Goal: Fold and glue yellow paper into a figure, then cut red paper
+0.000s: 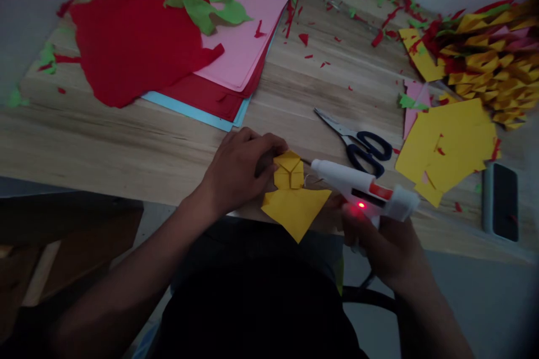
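My left hand [240,171] has its thumb and fingers closed on the left edge of a small folded yellow paper piece [288,171] near the table's front edge. Wrapped in my right hand [379,233] is a white glue gun [345,179] with a lit red light. The gun's tip points left, at the upper right side of the folded piece. Just below that piece lies a yellow paper triangle [297,210], its point hanging past the table edge.
Blue-handled scissors [356,143] lie behind the glue gun. Stacked coloured paper [248,28] and torn red paper [135,39] are back left. Yellow sheets [450,143], a phone [500,202] and a folded-paper pile [497,61] are right. Scraps dot the table [290,95].
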`<state>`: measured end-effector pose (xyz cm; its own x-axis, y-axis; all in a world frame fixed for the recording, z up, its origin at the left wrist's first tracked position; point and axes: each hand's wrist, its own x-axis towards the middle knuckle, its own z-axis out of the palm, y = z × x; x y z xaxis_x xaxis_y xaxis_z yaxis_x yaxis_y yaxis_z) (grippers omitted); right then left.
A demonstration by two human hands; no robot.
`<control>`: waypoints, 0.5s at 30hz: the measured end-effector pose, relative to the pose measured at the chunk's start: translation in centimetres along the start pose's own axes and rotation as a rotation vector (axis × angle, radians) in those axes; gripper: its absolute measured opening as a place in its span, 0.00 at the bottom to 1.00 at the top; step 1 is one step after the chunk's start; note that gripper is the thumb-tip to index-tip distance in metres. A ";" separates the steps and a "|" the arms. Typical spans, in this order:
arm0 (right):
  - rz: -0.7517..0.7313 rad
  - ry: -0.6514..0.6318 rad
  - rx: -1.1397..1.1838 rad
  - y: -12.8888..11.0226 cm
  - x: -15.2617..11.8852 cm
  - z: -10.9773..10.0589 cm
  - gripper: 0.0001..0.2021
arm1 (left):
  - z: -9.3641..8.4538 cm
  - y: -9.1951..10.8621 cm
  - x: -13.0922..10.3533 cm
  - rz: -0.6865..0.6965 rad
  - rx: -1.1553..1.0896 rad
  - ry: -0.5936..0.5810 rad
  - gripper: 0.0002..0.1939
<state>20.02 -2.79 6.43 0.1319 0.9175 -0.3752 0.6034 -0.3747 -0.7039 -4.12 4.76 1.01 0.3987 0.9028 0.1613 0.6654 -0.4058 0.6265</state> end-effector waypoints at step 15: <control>-0.104 0.180 0.266 2.3 2.8 0.9 0.17 | -0.5 0.7 -0.7 0.249 0.296 -0.108 0.12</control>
<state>21.05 -1.21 3.22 0.2315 0.9527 -0.1970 0.3981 -0.2775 -0.8744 -4.28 3.88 1.69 0.6239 0.7581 0.1897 0.6871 -0.6478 0.3290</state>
